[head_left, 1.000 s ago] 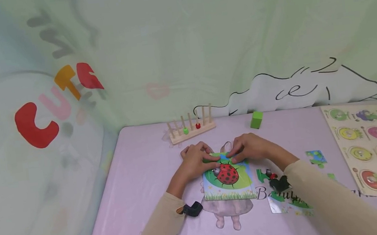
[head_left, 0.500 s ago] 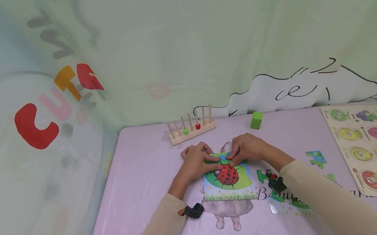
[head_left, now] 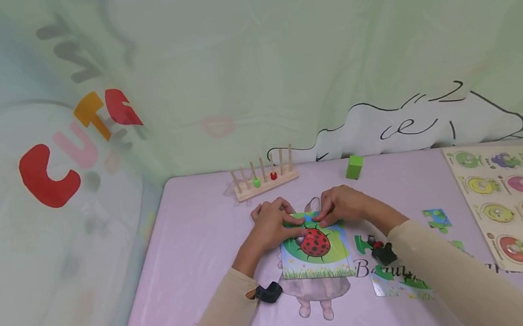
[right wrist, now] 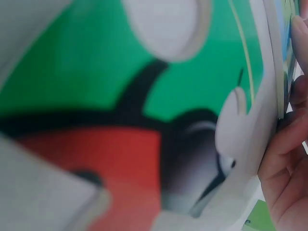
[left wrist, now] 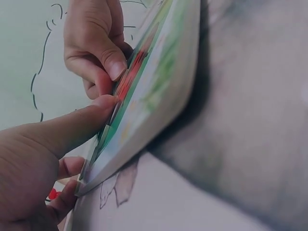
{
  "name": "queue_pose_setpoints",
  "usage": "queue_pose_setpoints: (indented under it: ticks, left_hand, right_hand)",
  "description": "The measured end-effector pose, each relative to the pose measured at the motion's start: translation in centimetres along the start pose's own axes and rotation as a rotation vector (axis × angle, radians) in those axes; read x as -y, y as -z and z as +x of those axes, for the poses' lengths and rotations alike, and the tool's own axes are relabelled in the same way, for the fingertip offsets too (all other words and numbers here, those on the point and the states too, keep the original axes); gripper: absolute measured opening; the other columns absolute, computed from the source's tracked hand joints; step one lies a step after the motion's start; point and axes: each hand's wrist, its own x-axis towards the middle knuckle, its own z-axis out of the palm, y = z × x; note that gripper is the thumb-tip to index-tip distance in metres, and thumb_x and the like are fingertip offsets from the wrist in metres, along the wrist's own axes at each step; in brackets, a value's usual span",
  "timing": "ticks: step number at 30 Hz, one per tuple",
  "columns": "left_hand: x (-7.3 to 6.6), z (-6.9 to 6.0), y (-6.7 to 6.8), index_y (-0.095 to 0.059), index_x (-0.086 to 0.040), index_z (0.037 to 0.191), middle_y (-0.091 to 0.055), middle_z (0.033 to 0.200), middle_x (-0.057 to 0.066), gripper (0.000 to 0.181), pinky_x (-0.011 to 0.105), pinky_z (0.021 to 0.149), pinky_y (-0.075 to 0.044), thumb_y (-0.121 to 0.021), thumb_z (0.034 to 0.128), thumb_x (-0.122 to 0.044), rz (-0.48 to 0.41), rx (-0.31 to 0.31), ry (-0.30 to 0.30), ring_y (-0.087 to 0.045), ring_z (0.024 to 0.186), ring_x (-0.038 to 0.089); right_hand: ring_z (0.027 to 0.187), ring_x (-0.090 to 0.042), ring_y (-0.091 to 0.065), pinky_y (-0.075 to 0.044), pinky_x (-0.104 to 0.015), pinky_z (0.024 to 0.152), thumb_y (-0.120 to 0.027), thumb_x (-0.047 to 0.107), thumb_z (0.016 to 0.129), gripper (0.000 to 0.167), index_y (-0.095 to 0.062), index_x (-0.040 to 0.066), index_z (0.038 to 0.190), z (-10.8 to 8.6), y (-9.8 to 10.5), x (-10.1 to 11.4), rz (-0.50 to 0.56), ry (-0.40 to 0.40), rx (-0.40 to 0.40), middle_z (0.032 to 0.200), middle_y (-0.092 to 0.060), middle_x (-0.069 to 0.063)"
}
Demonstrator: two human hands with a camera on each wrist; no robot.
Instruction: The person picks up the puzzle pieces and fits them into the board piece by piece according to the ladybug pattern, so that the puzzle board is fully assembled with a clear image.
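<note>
A square ladybug jigsaw puzzle (head_left: 315, 243) is before me, its grassy border facing me. My left hand (head_left: 268, 225) holds its upper left part, with the thumb on the picture and the other fingers by the edge in the left wrist view. At the top edge, my right hand (head_left: 344, 205) has thumb and index finger bent close together on the puzzle. Whether they pinch a single piece is hidden. Loose puzzle pieces (head_left: 385, 284) lie below my right wrist. A green, red and black piece (right wrist: 130, 183) looms large and blurred in the right wrist view.
Behind the hands stands a wooden peg rack (head_left: 267, 184) with green and red beads. A green block (head_left: 354, 167) is to its right. Another loose puzzle piece (head_left: 437, 219) lies near the wooden fruit board (head_left: 456, 174) at the right.
The right thumb and index finger have shifted slightly left and down on the puzzle since a second ago. The left hand stays in place.
</note>
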Motion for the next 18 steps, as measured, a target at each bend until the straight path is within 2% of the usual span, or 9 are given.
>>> queue_pose_setpoints:
  ticks: [18]
  left_hand:
    - [0.15, 0.04, -0.07, -0.081, -0.035, 0.106, -0.057, 0.112, -0.010, 0.030, 0.057, 0.102, -0.025, -0.082, 0.0817, -0.052, -0.003, -0.011, -0.010, -0.048, 0.104, 0.020]
  right_hand:
    - [0.085, -0.013, -0.060, -0.046, -0.029, 0.077, -0.088, 0.021, 0.079, 0.011, -0.085, 0.018, 0.088, 0.21, -0.34, 0.29, -0.019, -0.102, -0.044, 0.084, -0.070, 0.003]
